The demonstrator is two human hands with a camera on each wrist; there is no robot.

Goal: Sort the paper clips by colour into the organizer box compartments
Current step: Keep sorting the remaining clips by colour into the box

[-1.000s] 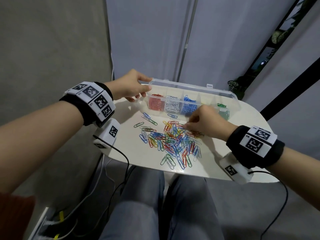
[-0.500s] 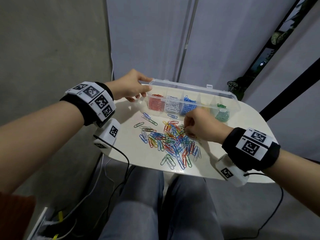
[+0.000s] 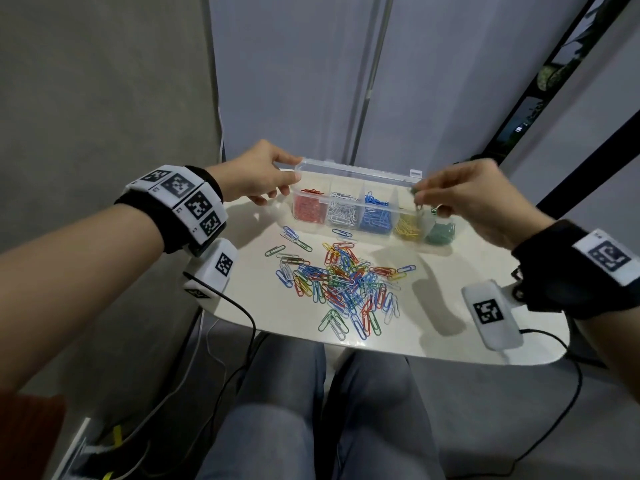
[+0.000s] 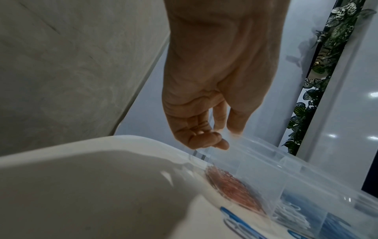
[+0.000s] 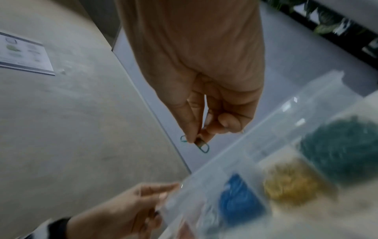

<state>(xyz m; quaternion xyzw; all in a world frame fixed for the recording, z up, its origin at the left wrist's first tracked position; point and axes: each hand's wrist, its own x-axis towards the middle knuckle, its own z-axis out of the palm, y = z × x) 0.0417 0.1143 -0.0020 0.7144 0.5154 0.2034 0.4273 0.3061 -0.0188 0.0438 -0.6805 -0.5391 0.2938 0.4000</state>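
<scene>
The clear organizer box stands at the table's far side, lid tilted back. Its compartments hold red, white, blue, yellow and green clips from left to right. My left hand grips the box's left end, thumb on top and fingers curled below; its fingers touch the box there. My right hand hovers over the yellow and green compartments and pinches a green paper clip between thumb and fingers. A mixed pile of paper clips lies in the middle of the table.
A few stray clips lie left of the pile. The white table ends just above my knees. Cables hang off its front and left edges. A grey wall stands close on the left, a leafy plant behind the box.
My right hand has lifted from the pile and moved up and right over the box's right end, carrying a green clip. The left hand has kept its hold on the box.
</scene>
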